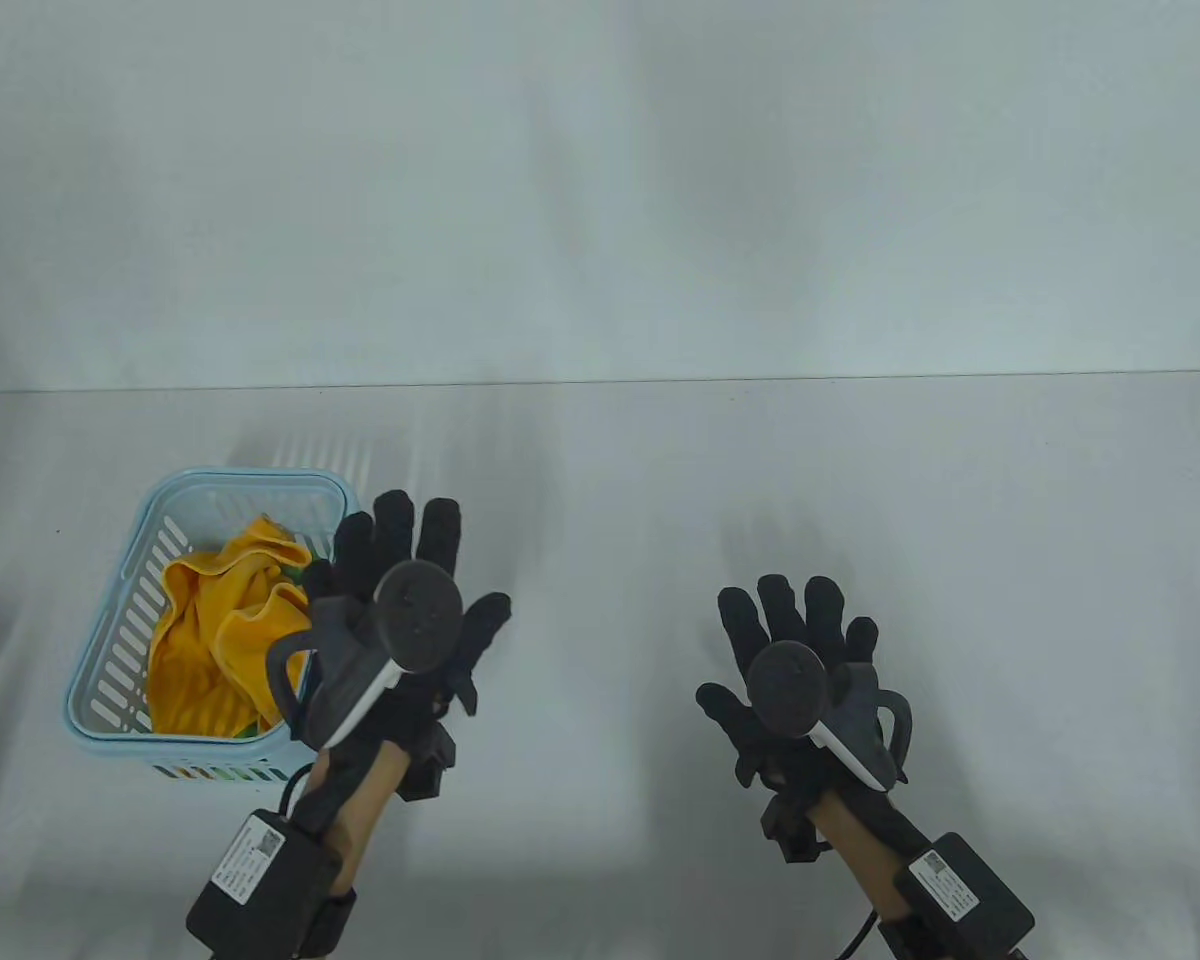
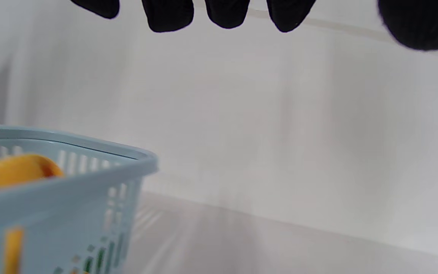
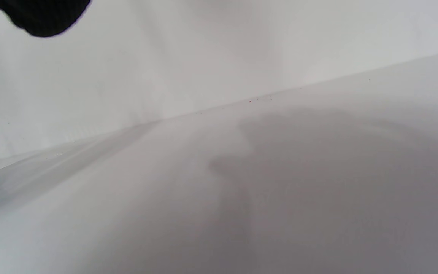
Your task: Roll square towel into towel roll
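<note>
Nearest: black-gloved right hand (image 1: 795,665) w/ grey tracker on its back, over bare white table (image 1: 860,480), fingers straight & spread, holding nothing. Black-gloved left hand (image 1: 405,610) a bit farther in, fingers likewise spread, nothing gripped, just beside right wall of pale blue slotted plastic basket (image 1: 110,640). Inside basket: crumpled yellow-orange square towel (image 1: 215,630), unrolled, w/ green bit showing at edge. Beyond: table's far edge, then plain white wall (image 1: 600,180).
</note>
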{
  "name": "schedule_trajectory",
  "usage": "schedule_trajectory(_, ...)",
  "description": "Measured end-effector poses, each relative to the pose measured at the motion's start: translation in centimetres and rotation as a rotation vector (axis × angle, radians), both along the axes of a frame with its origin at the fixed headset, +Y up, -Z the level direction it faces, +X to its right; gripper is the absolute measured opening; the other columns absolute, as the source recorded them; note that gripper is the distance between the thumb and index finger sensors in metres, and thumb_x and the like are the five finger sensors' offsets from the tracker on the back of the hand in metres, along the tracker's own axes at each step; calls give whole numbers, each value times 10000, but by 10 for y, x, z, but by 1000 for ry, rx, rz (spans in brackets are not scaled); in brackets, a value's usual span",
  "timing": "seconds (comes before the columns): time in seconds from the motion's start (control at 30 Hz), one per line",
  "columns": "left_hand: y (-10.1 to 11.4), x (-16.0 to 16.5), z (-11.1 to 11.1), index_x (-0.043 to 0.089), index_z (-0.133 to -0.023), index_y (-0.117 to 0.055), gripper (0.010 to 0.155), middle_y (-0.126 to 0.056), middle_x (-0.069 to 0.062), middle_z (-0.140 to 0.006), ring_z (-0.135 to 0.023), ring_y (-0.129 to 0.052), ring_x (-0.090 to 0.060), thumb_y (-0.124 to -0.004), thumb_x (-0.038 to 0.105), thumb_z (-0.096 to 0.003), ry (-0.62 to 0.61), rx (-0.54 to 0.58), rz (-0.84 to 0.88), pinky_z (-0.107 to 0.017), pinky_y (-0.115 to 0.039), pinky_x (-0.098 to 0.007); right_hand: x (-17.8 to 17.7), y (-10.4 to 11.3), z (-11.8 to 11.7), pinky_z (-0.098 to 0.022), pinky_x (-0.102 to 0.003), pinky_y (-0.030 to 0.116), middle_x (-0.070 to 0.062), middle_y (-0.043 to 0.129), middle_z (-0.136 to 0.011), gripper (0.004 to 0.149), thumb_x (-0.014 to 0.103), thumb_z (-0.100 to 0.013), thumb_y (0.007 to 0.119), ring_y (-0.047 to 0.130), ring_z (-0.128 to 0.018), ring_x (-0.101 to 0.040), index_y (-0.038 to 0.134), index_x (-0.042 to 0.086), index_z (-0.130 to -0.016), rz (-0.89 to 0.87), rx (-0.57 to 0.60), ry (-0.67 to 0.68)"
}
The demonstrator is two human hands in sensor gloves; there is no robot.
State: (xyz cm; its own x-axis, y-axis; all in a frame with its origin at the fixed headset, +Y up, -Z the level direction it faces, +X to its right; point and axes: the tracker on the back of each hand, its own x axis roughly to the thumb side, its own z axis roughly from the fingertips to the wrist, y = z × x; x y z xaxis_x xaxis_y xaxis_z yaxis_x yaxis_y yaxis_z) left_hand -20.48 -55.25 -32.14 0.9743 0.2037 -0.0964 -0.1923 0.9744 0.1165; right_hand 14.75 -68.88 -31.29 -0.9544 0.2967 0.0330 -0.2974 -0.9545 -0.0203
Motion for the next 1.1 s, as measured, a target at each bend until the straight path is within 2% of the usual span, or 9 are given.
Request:
schedule_trajectory(0.1, 8, -33, -16, 365, -1116, -358, 891, -340, -51, -1221, -1133, -411, -462, -716, 653, -352, 80, -76, -25, -757, -419, -704, 2, 1, -1, -726, -672, 115, 144, 89, -1127, 846, 666, -320, 668, 6, -1079, -318, 132, 513, -956, -17, -1, -4)
schedule_trajectory(0.23, 6, -71, -36, 364, -1113, -363, 896, -351, -46, -1219, -1132, -433, -458, -725, 648, -344, 172, -182, -57, -759, -432, -699, 4, 2, -1, -728, -672, 119, 142, 95, -1128, 842, 663, -321, 669, 12, -1080, -318, 137, 513, -957, -28, -1, -7)
schedule_trajectory(0.4, -19, -120, -66, 356, -1111, -338, 928, -353, -37, -1216, -1108, -536, -456, -731, 658, -327, 277, -375, -8, -757, -506, -666, 5, 2, -1, -731, -671, 131, 140, 107, -1130, 838, 661, -322, 669, 27, -1083, -320, 144, 512, -958, -36, -5, -14)
schedule_trajectory(0.5, -36, -136, -81, 342, -1109, -340, 941, -381, -36, -1210, -1087, -597, -454, -737, 659, -317, 332, -453, 2, -749, -540, -655, 7, 1, -2, -733, -671, 139, 138, 113, -1131, 838, 660, -323, 669, 40, -1085, -320, 145, 510, -959, -36, -14, -24)
schedule_trajectory(0.7, -69, -146, -103, 321, -1107, -355, 957, -448, -35, -1197, -1055, -681, -447, -748, 659, -303, 364, -597, -40, -733, -588, -643, 12, -1, -5, -736, -670, 155, 134, 131, -1133, 833, 655, -325, 671, 65, -1090, -324, 154, 508, -961, -53, -30, -42)
schedule_trajectory(0.93, -103, -148, -118, 297, -1104, -370, 968, -495, -50, -1182, -998, -790, -422, -778, 635, -293, 392, -730, -122, -710, -641, -625, 16, -3, -7, -738, -668, 172, 128, 150, -1135, 824, 644, -330, 673, 86, -1092, -328, 165, 504, -963, -59, -49, -59)
schedule_trajectory(1.1, -117, -147, -122, 280, -1102, -363, 977, -486, -60, -1176, -949, -828, -405, -790, 617, -291, 383, -743, -125, -695, -668, -600, 17, -3, -7, -740, -666, 180, 125, 159, -1136, 821, 639, -332, 675, 97, -1093, -328, 171, 502, -965, -60, -56, -65)
